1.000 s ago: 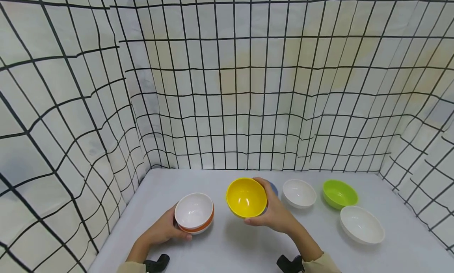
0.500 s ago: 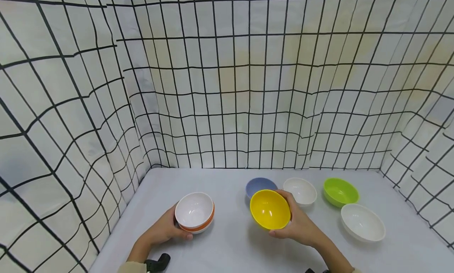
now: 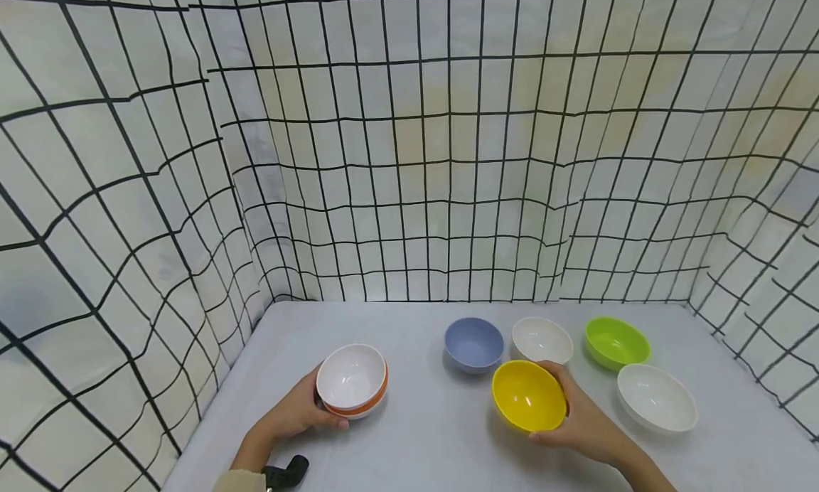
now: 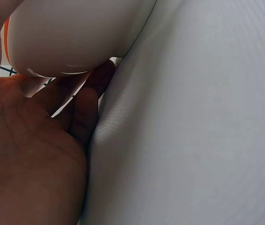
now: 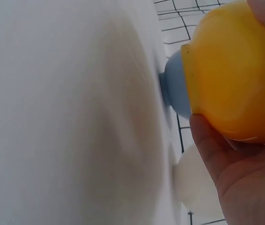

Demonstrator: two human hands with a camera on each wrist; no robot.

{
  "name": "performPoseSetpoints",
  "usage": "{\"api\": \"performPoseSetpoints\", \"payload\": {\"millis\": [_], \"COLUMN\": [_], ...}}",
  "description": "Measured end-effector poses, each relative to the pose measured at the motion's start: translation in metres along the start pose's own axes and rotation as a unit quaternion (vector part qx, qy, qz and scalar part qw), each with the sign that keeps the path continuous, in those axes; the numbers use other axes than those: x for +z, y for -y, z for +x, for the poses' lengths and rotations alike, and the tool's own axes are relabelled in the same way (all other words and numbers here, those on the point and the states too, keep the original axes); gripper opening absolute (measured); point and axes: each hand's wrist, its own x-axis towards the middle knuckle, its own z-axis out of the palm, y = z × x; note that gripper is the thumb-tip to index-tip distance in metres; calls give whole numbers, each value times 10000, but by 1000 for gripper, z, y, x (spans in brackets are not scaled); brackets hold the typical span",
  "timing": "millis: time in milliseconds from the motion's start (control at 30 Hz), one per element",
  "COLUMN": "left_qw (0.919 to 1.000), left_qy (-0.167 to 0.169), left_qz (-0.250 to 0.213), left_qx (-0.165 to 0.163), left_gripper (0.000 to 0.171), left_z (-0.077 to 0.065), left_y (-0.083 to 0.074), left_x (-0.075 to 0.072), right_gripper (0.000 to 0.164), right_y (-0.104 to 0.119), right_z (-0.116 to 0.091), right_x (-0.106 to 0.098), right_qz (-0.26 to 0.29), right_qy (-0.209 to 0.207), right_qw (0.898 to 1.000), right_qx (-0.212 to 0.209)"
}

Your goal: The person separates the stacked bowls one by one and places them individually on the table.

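**Glossy yellow round bowl (image 3: 528, 399) being held above white cloth-like tabletop (image 3: 409, 456)**

The yellow bowl is being clamped by the right hand (image 3: 579, 422) at its three-o'clock side, fingers behind and thumb in front. At nine o'clock from it, a nested stack of shiny white and orange bowls (image 3: 352, 378) is being gripped by the left hand (image 3: 297, 410). A level base and even finger pressure are probably being called for, since slippery walls are likely being held; clearance is being demanded by the matt-looking blue bowl (image 3: 473, 344) at ten o'clock and the small smooth white bowl (image 3: 542, 338) at twelve. A shallow lime-green bowl (image 3: 617, 344) and a wide, oval-looking white bowl (image 3: 657, 398) are being supported at two and three. Whether plastic or ceramic is being handled cannot be told; a fine weave is being shown by the tabletop.
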Motion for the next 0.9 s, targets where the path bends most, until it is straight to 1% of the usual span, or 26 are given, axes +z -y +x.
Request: {"api": "performPoseSetpoints", "payload": {"millis": [200,333,433,700,900], "left_qw": [10000,10000,9999,9998,9999], "left_qy": [-13,-43,-56,-59,-69], "left_qz": [32,71,124,166,158], "left_qx": [-28,-28,-29,37,-12], "left_gripper": [110,112,112,112,112], "left_z": [-1,-1,-1,-1,-1], "left_y": [1,-1,-2,-2,-3], "left_x": [2,2,2,1,2], "right_gripper": [107,104,105,106,107], "right_y": [-15,-21,-25,-32,-35], "right_z": [-8,-13,-14,-15,-15], "right_x": [-15,-26,-32,-39,-40], "right_qz": [-296,-602,-741,-536,-690], "right_qy": [15,-69,-109,2,39], "right_qw": [9995,9981,9972,9985,9974], "right_qx": [-51,-119,-29,49,223]}}
